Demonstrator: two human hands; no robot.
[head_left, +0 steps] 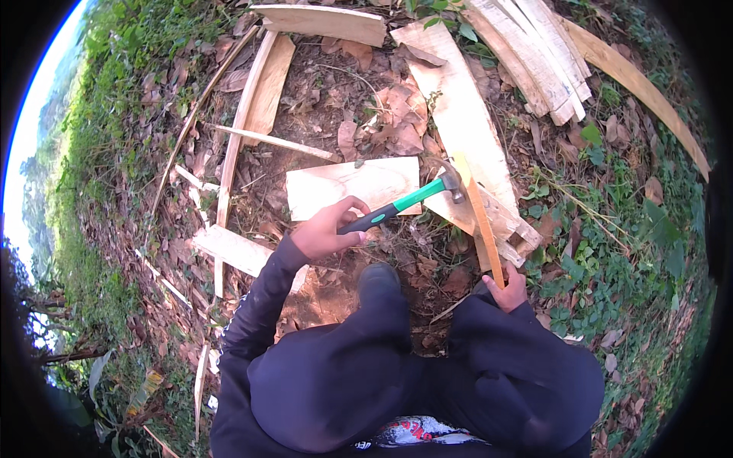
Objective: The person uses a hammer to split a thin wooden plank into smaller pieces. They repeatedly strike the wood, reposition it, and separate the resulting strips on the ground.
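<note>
Hammer (418, 197), green/blk handle, held nr its butt in L hand (324, 229), handle pinched btwn thumb & curled fingers. Hammer head positioned just beside upper part of thin orange-yellow strip (482, 221); contact can't be told. Strip's lower end pinched in R hand (510, 291), w/ notched wood pc (521, 235) partly crossed by it. Short pale board (328, 183) partly hidden by handle. Long plank (466, 107) laid beyond; planks (534, 53) stacked upper R.
</note>
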